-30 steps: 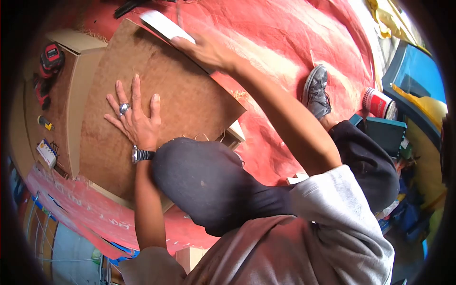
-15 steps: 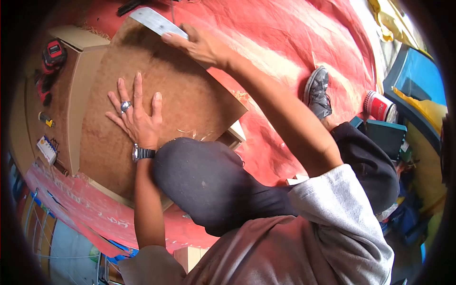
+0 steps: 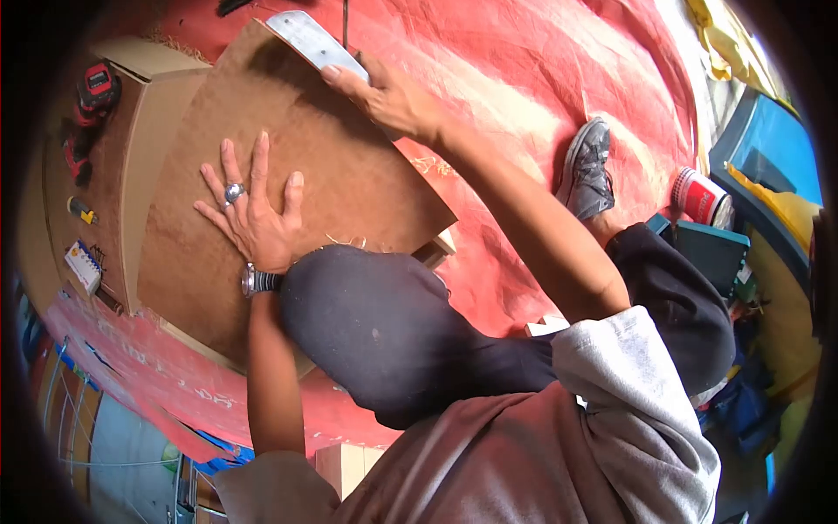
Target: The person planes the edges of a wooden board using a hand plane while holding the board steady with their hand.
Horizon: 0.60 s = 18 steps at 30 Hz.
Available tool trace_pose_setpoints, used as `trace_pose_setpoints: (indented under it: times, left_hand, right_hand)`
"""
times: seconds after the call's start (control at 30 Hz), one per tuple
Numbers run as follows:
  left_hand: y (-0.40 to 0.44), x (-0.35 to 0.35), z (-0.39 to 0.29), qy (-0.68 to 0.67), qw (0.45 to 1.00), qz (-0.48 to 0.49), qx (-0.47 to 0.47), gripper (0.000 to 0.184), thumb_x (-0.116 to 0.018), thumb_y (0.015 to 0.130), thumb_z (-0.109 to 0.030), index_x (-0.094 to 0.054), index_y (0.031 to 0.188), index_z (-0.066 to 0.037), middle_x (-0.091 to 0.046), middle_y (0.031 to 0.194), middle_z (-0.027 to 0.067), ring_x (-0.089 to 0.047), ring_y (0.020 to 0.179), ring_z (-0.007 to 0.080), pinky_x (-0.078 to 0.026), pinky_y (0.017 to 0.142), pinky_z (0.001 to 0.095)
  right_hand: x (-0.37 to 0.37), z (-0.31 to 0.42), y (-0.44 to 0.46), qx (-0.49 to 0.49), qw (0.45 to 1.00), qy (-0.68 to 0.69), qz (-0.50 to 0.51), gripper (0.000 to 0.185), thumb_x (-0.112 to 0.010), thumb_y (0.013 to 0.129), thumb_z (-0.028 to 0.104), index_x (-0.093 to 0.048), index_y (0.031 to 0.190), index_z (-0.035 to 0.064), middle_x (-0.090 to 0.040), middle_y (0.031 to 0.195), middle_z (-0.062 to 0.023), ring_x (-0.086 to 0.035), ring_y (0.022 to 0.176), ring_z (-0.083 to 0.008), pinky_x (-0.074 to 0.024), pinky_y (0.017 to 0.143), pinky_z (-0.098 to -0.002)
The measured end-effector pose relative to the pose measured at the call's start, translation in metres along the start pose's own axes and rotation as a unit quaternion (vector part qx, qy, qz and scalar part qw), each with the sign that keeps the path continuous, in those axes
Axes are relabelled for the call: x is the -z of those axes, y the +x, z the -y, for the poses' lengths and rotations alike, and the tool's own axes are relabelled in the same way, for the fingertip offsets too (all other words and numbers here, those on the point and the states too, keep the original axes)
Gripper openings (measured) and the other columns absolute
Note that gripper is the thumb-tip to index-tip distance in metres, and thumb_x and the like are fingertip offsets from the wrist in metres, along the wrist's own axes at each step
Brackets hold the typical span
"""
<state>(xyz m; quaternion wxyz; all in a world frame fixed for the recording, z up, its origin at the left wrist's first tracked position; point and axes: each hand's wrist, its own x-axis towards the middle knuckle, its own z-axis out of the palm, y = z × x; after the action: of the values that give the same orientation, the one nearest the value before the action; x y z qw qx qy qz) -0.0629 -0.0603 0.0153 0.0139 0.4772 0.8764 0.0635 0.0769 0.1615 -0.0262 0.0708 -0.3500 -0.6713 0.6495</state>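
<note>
A large brown wooden board (image 3: 349, 201) lies before me, resting over a paler box-like wooden piece (image 3: 148, 157). My left hand (image 3: 257, 210), with a ring and a wristwatch (image 3: 262, 281), is spread flat on the board. At the board's far right edge my right hand (image 3: 388, 96) is closed around a planer (image 3: 319, 45) with a flat silver metal plate. A dark cord rises beside the tool. Its underside and part of my grip are hidden. A thin curled shaving (image 3: 347, 240) lies on the board near my knee (image 3: 367, 323).
A red and black cordless tool (image 3: 94, 87), a yellow-black utility knife (image 3: 83, 210) and a small white box (image 3: 83, 266) are at the left. Red sheeting (image 3: 497, 79) covers the floor. My shoe (image 3: 587, 166), a red-white cup (image 3: 701, 196) and a dark case (image 3: 711, 253) are right.
My right hand and the planer have shifted slightly right and towards me along the board's edge. My left hand stays flat on the board. The view has tilted a little.
</note>
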Motion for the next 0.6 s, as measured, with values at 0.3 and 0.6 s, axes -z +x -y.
trace_pose_setpoints:
  times: [0.3,0.6]
  left_hand:
    - [-0.001,0.006,-0.003,0.013,1.0,-0.004,0.007,0.068,-0.064,0.096,-0.055,-0.043,0.159,-0.044,-0.032,0.171,0.006,-0.024,0.156,0.0459,-0.009,0.117,0.0787]
    - [0.006,0.017,0.033,0.0,0.999,-0.04,-0.014,0.068,-0.06,0.1,-0.05,-0.045,0.159,-0.023,-0.044,0.162,0.0138,-0.041,0.148,0.0381,-0.026,0.119,0.0628]
  right_hand:
    - [0.05,-0.062,-0.205,-0.172,0.984,-0.05,-0.004,0.054,-0.058,0.104,0.052,-0.058,0.123,0.0007,-0.064,0.093,-0.0113,-0.063,0.086,-0.0232,-0.0499,0.076,-0.0396]
    - [0.05,-0.057,-0.213,-0.256,0.943,0.189,-0.1,0.056,-0.082,0.089,0.05,-0.06,0.112,0.0038,-0.061,0.082,-0.0014,-0.057,0.069,-0.0115,-0.0479,0.061,-0.0306]
